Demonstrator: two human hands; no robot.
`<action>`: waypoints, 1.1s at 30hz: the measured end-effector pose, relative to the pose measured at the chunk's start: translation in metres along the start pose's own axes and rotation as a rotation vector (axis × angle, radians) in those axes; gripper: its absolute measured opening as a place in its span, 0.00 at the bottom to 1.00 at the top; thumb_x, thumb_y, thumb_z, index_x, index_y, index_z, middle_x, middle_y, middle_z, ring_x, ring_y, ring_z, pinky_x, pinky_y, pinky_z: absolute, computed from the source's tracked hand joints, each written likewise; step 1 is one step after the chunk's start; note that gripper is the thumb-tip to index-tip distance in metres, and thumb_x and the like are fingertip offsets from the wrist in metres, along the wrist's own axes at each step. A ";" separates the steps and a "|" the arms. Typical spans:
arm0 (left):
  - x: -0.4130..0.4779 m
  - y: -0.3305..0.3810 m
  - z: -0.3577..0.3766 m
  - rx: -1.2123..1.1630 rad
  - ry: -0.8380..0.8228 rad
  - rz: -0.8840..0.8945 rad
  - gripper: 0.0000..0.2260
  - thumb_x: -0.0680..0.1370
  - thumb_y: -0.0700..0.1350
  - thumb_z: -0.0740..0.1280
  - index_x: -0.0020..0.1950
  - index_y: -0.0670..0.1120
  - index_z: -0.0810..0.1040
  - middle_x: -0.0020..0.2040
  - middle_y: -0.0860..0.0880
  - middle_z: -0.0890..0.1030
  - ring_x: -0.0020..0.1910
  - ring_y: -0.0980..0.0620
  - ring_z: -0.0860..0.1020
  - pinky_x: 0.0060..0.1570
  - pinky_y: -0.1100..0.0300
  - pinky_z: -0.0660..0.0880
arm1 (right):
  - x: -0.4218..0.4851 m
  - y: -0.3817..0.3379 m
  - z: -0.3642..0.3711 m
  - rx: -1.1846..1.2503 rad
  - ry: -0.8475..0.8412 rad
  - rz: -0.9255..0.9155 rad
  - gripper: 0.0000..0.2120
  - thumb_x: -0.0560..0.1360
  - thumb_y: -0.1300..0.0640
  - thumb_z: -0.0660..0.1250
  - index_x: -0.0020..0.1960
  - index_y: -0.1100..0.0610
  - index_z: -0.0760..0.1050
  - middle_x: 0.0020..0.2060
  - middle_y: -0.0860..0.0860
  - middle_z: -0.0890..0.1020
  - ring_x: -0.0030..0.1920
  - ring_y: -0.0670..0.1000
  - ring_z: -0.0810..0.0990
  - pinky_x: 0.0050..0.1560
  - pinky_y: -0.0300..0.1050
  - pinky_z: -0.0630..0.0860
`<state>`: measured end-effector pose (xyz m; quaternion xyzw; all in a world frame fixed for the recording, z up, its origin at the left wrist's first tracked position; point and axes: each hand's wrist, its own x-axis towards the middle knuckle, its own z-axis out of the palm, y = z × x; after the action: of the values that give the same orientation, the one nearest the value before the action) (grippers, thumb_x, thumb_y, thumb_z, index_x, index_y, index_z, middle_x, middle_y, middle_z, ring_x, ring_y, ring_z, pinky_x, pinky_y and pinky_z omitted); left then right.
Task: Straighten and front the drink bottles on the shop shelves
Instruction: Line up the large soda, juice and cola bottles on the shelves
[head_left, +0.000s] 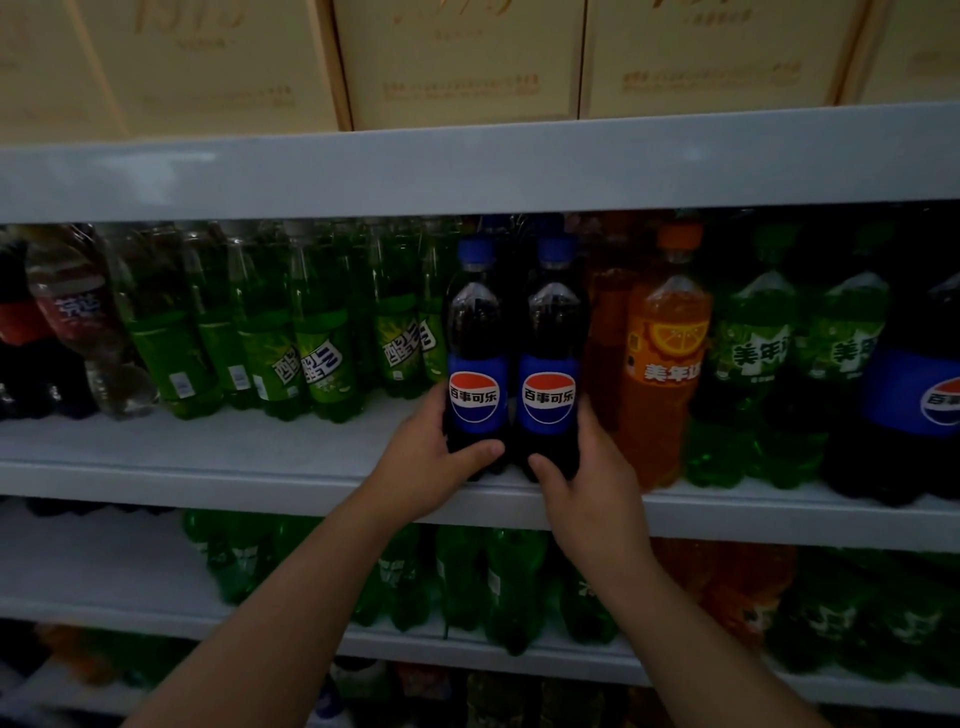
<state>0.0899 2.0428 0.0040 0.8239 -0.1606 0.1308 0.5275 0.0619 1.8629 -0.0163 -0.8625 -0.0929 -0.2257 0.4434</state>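
The left hand (431, 460) is gripping the left cola bottle (475, 364), the right hand (589, 491) the right cola bottle (549, 364), fronting both, labels outward, at the front edge of the shelf (234, 488); probably only releasing is remaining.

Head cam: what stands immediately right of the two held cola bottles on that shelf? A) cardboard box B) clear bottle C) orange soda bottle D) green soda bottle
C: the orange soda bottle stands directly beside the right cola bottle, which the right hand grips; the left hand grips the left cola bottle.
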 end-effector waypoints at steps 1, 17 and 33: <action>0.000 0.000 0.000 -0.003 0.006 -0.002 0.30 0.70 0.45 0.76 0.60 0.68 0.64 0.58 0.69 0.73 0.56 0.73 0.73 0.51 0.78 0.70 | -0.002 0.000 0.000 -0.011 -0.003 0.001 0.37 0.76 0.52 0.68 0.77 0.51 0.51 0.72 0.51 0.66 0.70 0.48 0.65 0.67 0.42 0.65; 0.020 0.000 0.007 -0.352 0.081 -0.103 0.35 0.53 0.50 0.83 0.56 0.60 0.73 0.51 0.58 0.83 0.49 0.57 0.82 0.45 0.60 0.80 | 0.048 -0.084 -0.115 -0.814 0.059 -0.721 0.19 0.76 0.59 0.60 0.66 0.64 0.72 0.62 0.61 0.76 0.65 0.60 0.72 0.67 0.57 0.68; 0.051 0.032 -0.027 -0.462 -0.132 -0.066 0.37 0.54 0.46 0.81 0.61 0.56 0.73 0.58 0.49 0.82 0.57 0.47 0.80 0.53 0.50 0.78 | 0.101 -0.115 -0.110 -1.187 -0.036 -0.547 0.36 0.72 0.55 0.64 0.75 0.59 0.52 0.55 0.59 0.77 0.52 0.63 0.77 0.45 0.52 0.75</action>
<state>0.1223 2.0486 0.0608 0.6930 -0.1934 0.0193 0.6943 0.0756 1.8377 0.1698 -0.9095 -0.1760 -0.3291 -0.1831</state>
